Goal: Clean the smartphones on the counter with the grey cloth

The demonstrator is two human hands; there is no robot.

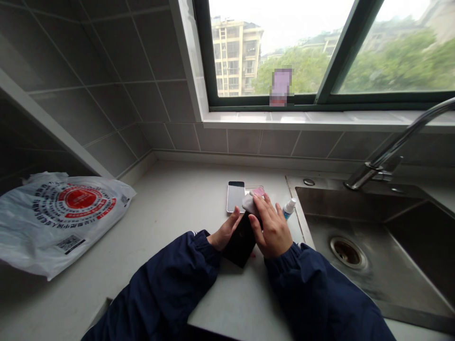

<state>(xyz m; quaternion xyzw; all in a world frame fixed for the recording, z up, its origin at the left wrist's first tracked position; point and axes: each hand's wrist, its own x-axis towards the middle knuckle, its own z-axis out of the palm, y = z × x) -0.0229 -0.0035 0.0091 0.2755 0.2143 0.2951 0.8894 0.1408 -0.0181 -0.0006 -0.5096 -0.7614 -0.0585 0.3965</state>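
Observation:
My left hand point(224, 232) grips the left edge of a flat black rectangular device point(239, 246), thumb up, fingers hidden underneath. The device is tilted in front of me, and its exact kind is hard to make out. Over its upper end, my right hand point(273, 229) presses a bunched white cloth point(249, 202) with its fingers. Just beyond lies a phone point(235, 196) with a dark, reflective face, flat on the counter. Partly covered by my right hand is a clear flat item with a pink patch point(258, 191). A small white-capped bottle point(289, 207) stands right of that hand.
A white plastic bag point(76, 213) with red and black print lies on the counter point(177, 199) at left. To the right are a steel sink point(387, 246) and a chrome faucet point(373, 166). A window point(302, 52) is behind the counter.

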